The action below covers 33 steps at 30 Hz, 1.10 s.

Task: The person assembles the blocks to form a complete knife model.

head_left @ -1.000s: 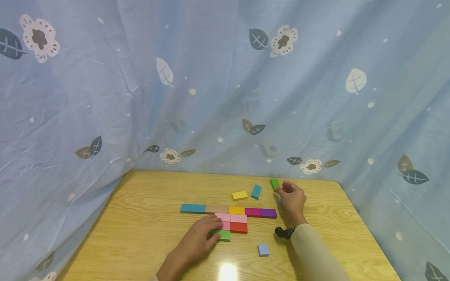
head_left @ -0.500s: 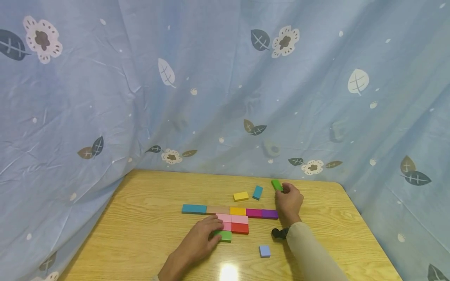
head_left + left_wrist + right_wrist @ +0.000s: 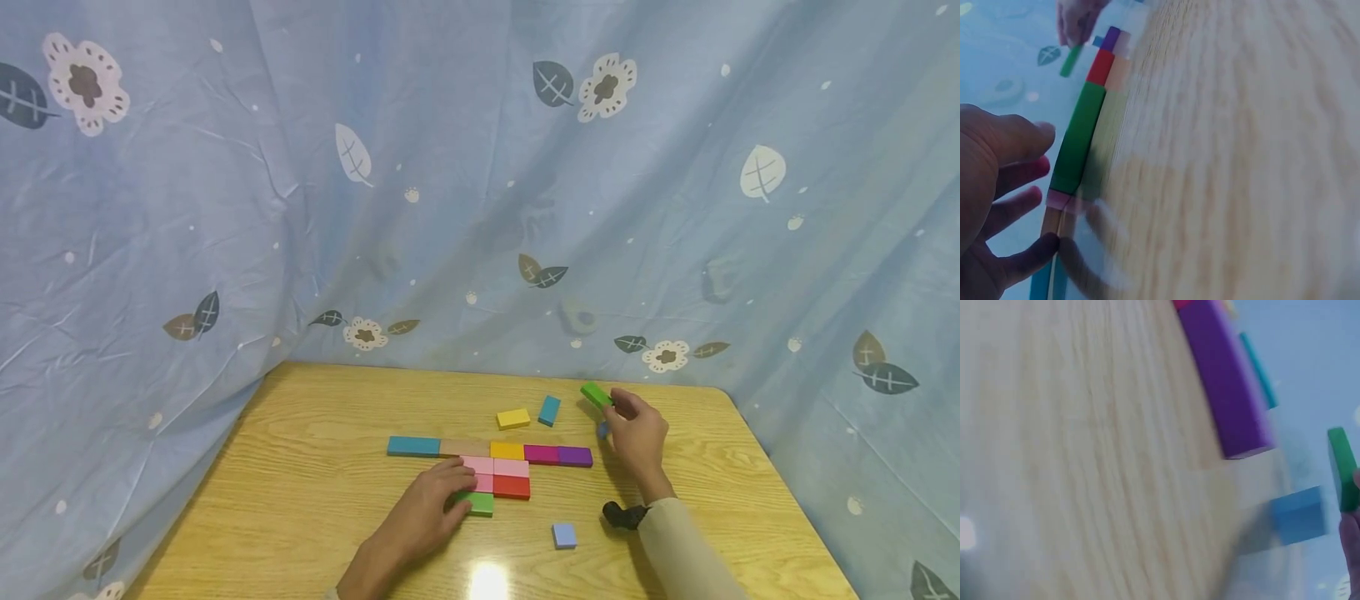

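My right hand point(image 3: 640, 435) pinches a bright green block point(image 3: 595, 393) at one end. In the right wrist view the green block point(image 3: 1342, 465) stands tilted above a small blue block point(image 3: 1300, 515). My left hand point(image 3: 426, 508) lies at the left side of a cluster: pink blocks point(image 3: 512, 468), a red block point(image 3: 512, 488) and a light green block point(image 3: 482, 503). Its fingertips overlap the pink and light green ones. In the left wrist view, the left hand point(image 3: 997, 169) has thumb and fingers spread beside the green block point(image 3: 1080, 137).
Behind the cluster runs a row: blue block point(image 3: 413, 447), wood-coloured block point(image 3: 465, 447), orange block point(image 3: 507, 451), magenta block point(image 3: 541, 454) and purple block point(image 3: 575, 457). A yellow block point(image 3: 513, 418) and a teal block point(image 3: 549, 410) lie farther back; a light blue block point(image 3: 564, 536) lies nearer.
My right hand has taken hold of the green block and tilted it up from its spot, shifting slightly right. The left hand stays where it was.
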Motion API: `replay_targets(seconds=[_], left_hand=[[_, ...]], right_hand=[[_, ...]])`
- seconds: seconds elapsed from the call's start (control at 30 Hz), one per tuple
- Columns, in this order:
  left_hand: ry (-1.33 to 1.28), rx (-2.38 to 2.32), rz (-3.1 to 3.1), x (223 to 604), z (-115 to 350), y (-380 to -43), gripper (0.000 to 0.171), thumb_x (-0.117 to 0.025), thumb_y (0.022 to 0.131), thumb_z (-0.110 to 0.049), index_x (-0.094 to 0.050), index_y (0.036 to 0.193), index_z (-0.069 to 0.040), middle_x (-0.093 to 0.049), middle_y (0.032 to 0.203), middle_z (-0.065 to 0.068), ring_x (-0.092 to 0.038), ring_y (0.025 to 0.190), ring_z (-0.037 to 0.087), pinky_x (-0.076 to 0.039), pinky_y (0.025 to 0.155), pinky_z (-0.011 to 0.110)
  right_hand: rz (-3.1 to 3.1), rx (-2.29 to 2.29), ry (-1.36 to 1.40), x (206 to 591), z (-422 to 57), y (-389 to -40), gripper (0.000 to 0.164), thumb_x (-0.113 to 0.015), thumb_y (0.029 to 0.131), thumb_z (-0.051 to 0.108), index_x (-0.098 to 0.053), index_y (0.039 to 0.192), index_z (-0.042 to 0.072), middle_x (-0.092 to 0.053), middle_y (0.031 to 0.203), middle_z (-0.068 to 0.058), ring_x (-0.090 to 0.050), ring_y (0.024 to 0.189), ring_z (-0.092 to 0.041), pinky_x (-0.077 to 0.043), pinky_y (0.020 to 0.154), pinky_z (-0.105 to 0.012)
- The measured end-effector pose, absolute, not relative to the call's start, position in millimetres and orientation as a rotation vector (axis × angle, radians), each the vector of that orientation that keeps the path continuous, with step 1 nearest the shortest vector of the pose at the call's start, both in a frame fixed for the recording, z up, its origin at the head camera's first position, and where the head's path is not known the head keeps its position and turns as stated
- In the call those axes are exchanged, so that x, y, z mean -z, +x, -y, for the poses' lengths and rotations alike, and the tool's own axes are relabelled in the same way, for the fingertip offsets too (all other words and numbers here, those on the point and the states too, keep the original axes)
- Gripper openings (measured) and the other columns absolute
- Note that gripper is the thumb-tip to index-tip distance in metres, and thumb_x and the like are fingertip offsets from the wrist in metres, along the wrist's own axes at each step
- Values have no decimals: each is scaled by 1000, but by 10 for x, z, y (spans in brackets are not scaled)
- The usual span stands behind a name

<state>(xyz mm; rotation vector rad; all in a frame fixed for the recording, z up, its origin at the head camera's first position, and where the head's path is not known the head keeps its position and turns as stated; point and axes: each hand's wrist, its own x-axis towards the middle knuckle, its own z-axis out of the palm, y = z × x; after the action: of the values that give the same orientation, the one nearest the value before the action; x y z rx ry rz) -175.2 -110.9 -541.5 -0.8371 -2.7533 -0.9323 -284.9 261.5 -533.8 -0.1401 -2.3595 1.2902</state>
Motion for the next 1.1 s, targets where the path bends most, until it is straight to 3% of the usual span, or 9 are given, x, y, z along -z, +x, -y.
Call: replay_targets(seconds=[0.07, 0.17, 0.27, 0.43, 0.87, 0.97, 1.1], left_hand=[[-836, 937, 2749, 5419, 1109, -1753, 28, -77, 101, -11, -80, 128, -8, -77, 137, 6, -65, 142, 33, -52, 121, 54], [-834, 939, 2748, 5429, 1107, -1753, 28, -77, 101, -11, -80, 129, -8, -77, 138, 6, -64, 142, 33, -52, 121, 54], [-840, 941, 2747, 5434, 1103, -1753, 29, -76, 101, -11, -79, 130, -7, -76, 140, 7, -64, 143, 33, -52, 121, 54], [-846, 913, 2774, 5429, 1092, -1751, 32, -76, 102, -12, -78, 134, -8, -74, 143, 6, -62, 145, 34, -51, 122, 54], [-851, 864, 2789, 5449, 1076, -1746, 28, -75, 103, -13, -80, 131, -9, -73, 145, 7, -60, 148, 35, -51, 120, 59], [-850, 868, 2788, 5444, 1074, -1742, 26, -75, 103, -13, -81, 127, -9, -74, 144, 6, -60, 147, 34, -52, 119, 60], [-845, 875, 2789, 5444, 1078, -1745, 24, -75, 103, -13, -82, 126, -8, -74, 144, 7, -60, 147, 34, -52, 120, 59]], right_hand=[[2371, -1279, -67, 5270, -2641, -2765, 35, -74, 101, 6, -75, 135, 0, -78, 132, -21, -79, 116, -35, -57, 89, -6], [2398, -1252, 64, 5157, -2676, -2608, 33, -77, 99, 3, -77, 131, -1, -79, 128, -19, -81, 110, -24, -53, 88, -1], [2425, -1236, 216, 5059, -2704, -2436, 31, -81, 97, 1, -78, 128, -1, -81, 125, -18, -81, 107, -21, -56, 91, -4], [2471, -1239, 421, 4963, -2691, -2163, 32, -82, 97, 2, -80, 128, 5, -82, 124, -13, -81, 109, -31, -60, 92, -12], [2582, -1284, 606, 5105, -2416, -1770, 29, -81, 98, 7, -82, 126, 14, -83, 121, -3, -80, 107, -13, -68, 94, -37], [2587, -1334, 639, 5167, -2351, -1733, 29, -82, 98, 8, -82, 126, 13, -83, 122, -4, -80, 108, -13, -68, 96, -40], [2581, -1389, 699, 5236, -2269, -1714, 29, -82, 99, 10, -81, 128, 10, -83, 123, -5, -80, 109, -13, -67, 97, -35]])
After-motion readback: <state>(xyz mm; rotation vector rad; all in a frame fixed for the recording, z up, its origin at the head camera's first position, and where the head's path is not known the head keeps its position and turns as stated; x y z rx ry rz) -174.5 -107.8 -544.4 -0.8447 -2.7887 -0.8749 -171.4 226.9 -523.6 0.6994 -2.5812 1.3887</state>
